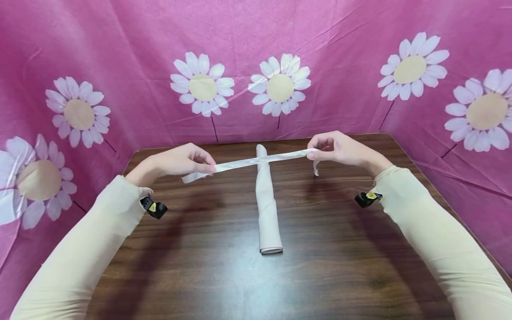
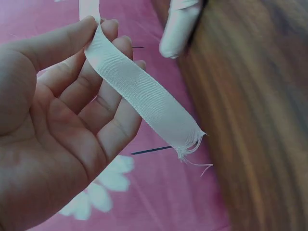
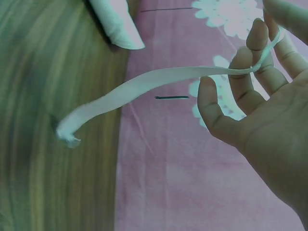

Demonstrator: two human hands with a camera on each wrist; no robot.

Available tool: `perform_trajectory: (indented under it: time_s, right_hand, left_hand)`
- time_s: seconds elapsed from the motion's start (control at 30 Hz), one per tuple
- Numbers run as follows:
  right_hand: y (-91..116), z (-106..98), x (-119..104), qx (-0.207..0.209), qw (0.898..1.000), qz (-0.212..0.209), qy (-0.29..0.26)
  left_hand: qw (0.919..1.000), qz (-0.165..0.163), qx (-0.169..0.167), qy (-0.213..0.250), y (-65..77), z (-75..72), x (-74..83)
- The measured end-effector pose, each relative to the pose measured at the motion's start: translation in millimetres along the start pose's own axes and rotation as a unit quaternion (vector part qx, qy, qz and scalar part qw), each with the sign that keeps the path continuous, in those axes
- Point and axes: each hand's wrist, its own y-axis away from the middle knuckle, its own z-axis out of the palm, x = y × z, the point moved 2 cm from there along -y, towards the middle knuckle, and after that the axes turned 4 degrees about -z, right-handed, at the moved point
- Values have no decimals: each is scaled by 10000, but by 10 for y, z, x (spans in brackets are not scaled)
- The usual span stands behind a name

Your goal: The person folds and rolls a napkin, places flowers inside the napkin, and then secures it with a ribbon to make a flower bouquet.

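Observation:
A white ribbon [image 1: 240, 164] is stretched between the two hands, above the far part of a rolled, cream-coloured cloth [image 1: 266, 204]. My left hand [image 1: 186, 160] pinches it between thumb and fingers near one end. In the left wrist view that frayed end of the ribbon [image 2: 144, 91] hangs past the fingers. My right hand [image 1: 336, 149] pinches the ribbon towards its other end, and a short tail dangles below. The right wrist view shows this tail [image 3: 144, 84] curving down to a frayed tip. The roll lies lengthwise on the table, its layered near end facing me.
The dark wood-grain table [image 1: 192, 258] carries the roll along its middle. A pink curtain [image 1: 240, 26] printed with white daisies hangs close behind the table and along both sides. A small black camera [image 1: 154, 207] sits at the left wrist, and another camera [image 1: 367, 199] at the right.

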Motion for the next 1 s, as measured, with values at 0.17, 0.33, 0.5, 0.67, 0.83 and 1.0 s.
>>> perform_trajectory:
  time_s: [0.17, 0.33, 0.5, 0.67, 0.83, 1.0]
  right_hand:
    - [-24, -136, -154, 344, 9989, -67, 317]
    - [-43, -229, -292, 480, 9960, 105, 745]
    - [-35, -333, -432, 485, 9904, 349, 1244]
    - [-26, -465, -616, 554, 9887, 452, 1316]
    - [-44, -585, -831, 538, 9892, 512, 1261]
    - [-82, -701, -1039, 768, 9819, 513, 1656]
  left_hand:
    - [9998, -138, 152, 12, 91, -166, 193]
    - [9987, -365, 339, -52, 158, -321, 316]
    - [9966, -553, 500, -361, 235, -465, 407]
    - [9954, -594, 404, -631, 341, -667, 534]
    - [9927, -663, 335, -949, 472, -917, 742]
    - [9890, -807, 520, -1126, 554, -1141, 935]
